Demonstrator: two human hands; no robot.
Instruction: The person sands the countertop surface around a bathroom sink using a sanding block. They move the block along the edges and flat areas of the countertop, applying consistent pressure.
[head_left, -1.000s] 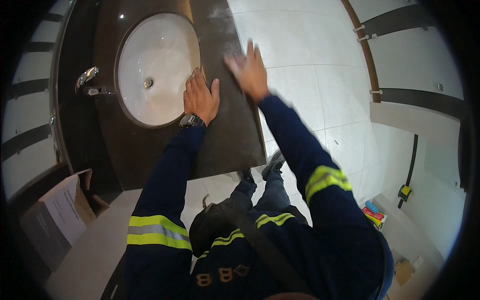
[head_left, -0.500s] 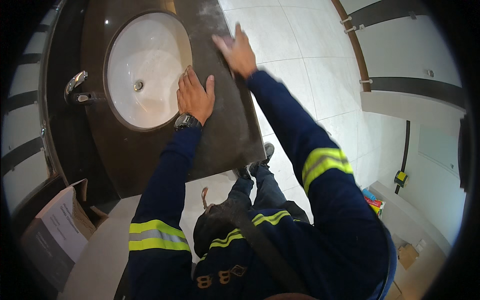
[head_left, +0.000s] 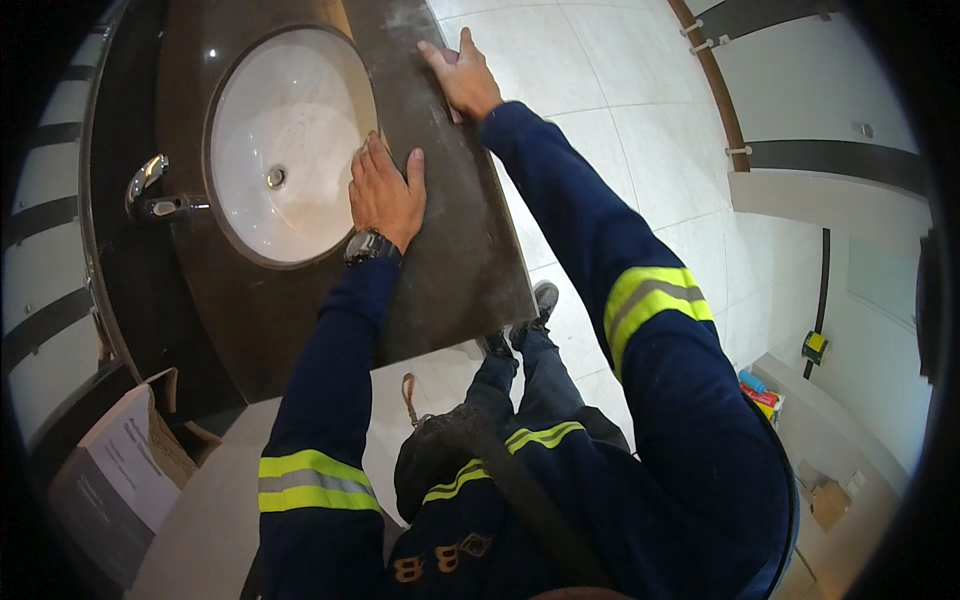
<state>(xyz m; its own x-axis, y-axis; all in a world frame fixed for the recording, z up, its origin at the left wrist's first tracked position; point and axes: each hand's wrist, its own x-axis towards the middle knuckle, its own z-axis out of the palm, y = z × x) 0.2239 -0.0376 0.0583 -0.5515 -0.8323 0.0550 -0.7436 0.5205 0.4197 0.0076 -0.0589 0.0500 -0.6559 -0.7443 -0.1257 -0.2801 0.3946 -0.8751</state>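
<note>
My left hand (head_left: 387,197) lies flat on the dark countertop (head_left: 450,260), fingers together and thumb apart. Its fingertips reach the right rim of the white oval sink (head_left: 290,140), and a dark watch (head_left: 371,246) sits on that wrist. Farther off, my right hand (head_left: 466,82) is at the counter's right edge, the two visible digits spread; its other fingers are mostly hidden. Whitish dust or smears show on the stone close to the right hand. The sink has a round metal drain (head_left: 275,178).
A chrome faucet (head_left: 150,190) stands left of the sink. An opened cardboard box (head_left: 135,450) is at the lower left. Pale floor tiles (head_left: 590,60) extend right of the counter, toward partition panels (head_left: 820,90). Small colourful packages (head_left: 760,395) lie at the right.
My right hand has moved slightly away from me along the counter edge and is less blurred. My left hand stays flat beside the sink. The view has shifted a little.
</note>
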